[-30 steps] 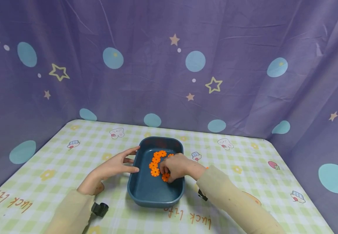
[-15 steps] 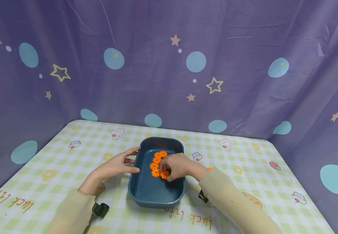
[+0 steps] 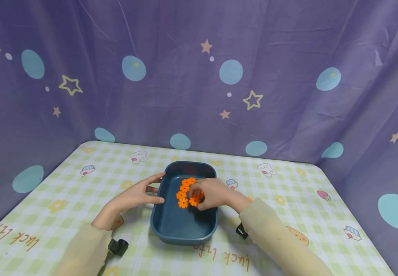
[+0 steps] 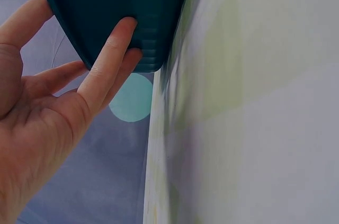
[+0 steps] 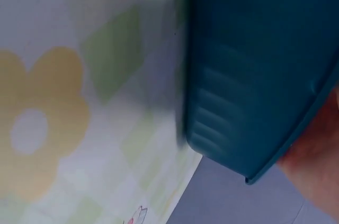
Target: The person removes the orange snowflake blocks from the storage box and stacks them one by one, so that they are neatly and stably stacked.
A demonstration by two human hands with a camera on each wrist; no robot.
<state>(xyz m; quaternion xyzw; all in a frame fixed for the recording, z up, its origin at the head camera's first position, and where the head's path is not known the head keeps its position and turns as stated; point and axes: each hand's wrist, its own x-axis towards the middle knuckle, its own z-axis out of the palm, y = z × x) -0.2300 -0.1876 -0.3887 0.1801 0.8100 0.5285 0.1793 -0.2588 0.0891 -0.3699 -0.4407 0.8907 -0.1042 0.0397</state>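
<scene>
1. Nearest, the left sleeve [image 3: 81,251] and the right sleeve [image 3: 281,237] reach in from the near edge, with a dark strap piece [image 3: 118,247] by the left cuff.
2. The checked tablecloth [image 3: 143,257] lies under everything; printed lettering [image 3: 221,257] runs across it just on the near side of the box.
3. The deep blue box [image 3: 183,241] sits in the middle of the table, one short end toward the person.
4. The right hand [image 3: 214,191] reaches over the box's right wall. Its thumb and fingers are bent and close together, pinching an orange flower [image 3: 194,201]. That flower lies between the thumb tip and the bent fingers, over the inside of the box; the right wrist view hides the fingertips behind the wall.
5. The left hand [image 3: 133,196] is at the box's left wall, fingers spread wide and fairly straight. In the left wrist view two fingers rest against the outer wall.
6. A curving row of orange flowers [image 3: 184,189] lies inside the box, left of the right hand's fingers. Its nearest flower is just beside the pinched one; the row bends right at its far end.
7. An orange patch [image 3: 249,199] shows beyond the right wrist, mostly hidden.
8. Farthest, a purple curtain [image 3: 178,96] with stars and pale blue spots hangs behind the table.
</scene>
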